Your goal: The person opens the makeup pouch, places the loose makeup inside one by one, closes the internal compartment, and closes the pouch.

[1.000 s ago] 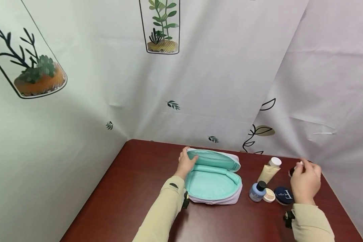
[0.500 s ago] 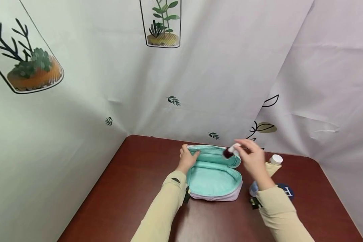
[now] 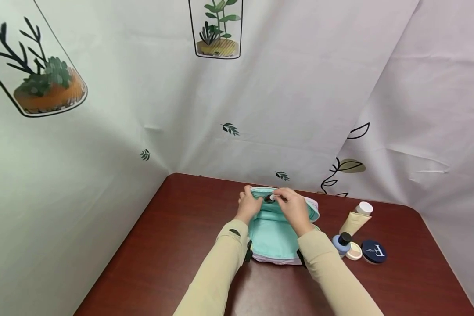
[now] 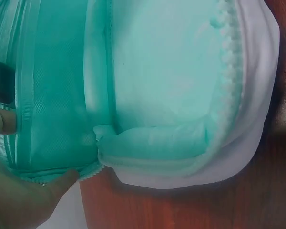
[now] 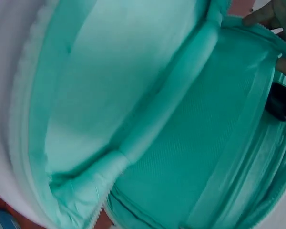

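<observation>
A mint-lined, pale lilac cosmetic bag lies unzipped on the table with its lid raised. My left hand grips the left end of the lid, fingers at its rim and thumb inside, as the left wrist view also shows for the hand. My right hand pinches the white cap of a small dark bottle at the lid's inside. In the right wrist view the dark bottle is at the lid's inner pocket, close to the left hand's fingers. Whether it is inside the pocket I cannot tell.
To the right of the bag stand a blue bottle with a black cap, a cream tube, a white-capped container, a small round compact and a navy round case. A patterned white cloth hangs behind the table.
My right hand has carried the small dark bottle leftward from the table's right side to the bag's raised lid. My left hand keeps its grip on the lid.
</observation>
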Demonstrator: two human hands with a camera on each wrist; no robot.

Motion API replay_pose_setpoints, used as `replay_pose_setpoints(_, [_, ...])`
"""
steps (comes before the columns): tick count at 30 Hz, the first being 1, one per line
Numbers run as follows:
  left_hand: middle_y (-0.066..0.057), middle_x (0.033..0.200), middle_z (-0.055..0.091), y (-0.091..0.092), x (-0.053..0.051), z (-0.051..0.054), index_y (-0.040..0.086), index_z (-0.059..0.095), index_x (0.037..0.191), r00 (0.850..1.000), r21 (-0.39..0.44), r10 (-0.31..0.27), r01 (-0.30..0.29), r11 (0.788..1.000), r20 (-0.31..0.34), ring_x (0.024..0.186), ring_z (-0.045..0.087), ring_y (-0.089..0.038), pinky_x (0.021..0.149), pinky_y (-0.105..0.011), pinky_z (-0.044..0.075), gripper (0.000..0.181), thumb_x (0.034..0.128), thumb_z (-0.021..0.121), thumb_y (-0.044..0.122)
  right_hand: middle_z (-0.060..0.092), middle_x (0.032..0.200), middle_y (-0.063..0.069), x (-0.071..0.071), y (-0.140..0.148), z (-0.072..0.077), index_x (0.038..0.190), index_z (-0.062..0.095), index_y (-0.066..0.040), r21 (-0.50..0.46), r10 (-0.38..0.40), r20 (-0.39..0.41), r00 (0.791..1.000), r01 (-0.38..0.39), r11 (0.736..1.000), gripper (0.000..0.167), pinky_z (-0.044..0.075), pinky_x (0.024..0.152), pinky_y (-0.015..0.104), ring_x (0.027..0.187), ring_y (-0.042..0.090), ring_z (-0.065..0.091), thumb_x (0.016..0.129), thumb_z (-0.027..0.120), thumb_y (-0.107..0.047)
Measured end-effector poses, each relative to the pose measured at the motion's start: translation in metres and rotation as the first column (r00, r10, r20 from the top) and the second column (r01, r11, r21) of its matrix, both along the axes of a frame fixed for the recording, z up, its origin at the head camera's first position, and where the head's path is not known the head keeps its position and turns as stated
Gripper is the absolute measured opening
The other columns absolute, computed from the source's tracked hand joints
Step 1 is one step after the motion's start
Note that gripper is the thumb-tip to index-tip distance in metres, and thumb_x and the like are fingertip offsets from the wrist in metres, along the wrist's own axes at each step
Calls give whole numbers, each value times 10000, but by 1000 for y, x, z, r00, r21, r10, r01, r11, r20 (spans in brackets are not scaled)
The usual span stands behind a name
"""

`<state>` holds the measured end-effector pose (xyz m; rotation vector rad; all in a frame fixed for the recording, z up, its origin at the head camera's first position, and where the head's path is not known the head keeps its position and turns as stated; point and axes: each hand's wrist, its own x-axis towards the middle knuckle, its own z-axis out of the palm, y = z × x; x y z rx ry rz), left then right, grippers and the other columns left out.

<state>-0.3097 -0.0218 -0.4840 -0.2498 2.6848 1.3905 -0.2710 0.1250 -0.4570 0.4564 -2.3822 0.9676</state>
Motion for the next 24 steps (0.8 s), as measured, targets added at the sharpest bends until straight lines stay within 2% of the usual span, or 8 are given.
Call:
replay_pose_setpoints(7, [-174, 1338, 325, -4, 0, 1, 228, 277, 1420, 1000, -5, -26, 26, 1000, -12, 1168, 361, -352, 842, -487, 390, 491, 968, 468, 247, 657, 990, 19, -2, -12, -4, 978, 719, -96, -35, 3, 34, 999, -1, 999, 164, 509, 686, 311, 813, 156, 628, 819, 695, -59])
replay_pose_setpoints(13, [-183, 1290, 421, -7, 6, 5, 264, 328, 1431, 997, -44, -45, 43, 998, -62, 1093, 458, -367, 781, -462, 413, 436, 1003, 361, 188, 654, 986, 42, -5, -19, -5, 998, 713, -93, -59, -28, 96, 995, 34, 998, 158, 489, 649, 340, 799, 184, 604, 845, 674, -89])
replay_pose_setpoints(19, [-168, 1247, 457, -12, 8, 3, 281, 353, 1420, 995, -43, -46, 43, 998, -94, 882, 518, -293, 679, -398, 416, 421, 1008, 373, 196, 651, 990, 64, -6, -24, -7, 1015, 706, -90, -145, -30, 204, 979, 61, 988, 165, 488, 660, 350, 804, 211, 604, 860, 658, -119])
replay_pose_setpoints(24, [-168, 1218, 482, -14, 8, 0, 258, 382, 1416, 992, -18, -41, 39, 999, -119, 903, 529, -281, 721, -404, 424, 421, 1000, 402, 192, 658, 969, 82, -6, -26, -14, 1033, 687, -77, -185, -12, 281, 960, 67, 980, 180, 492, 710, 365, 856, 223, 610, 859, 658, -112])
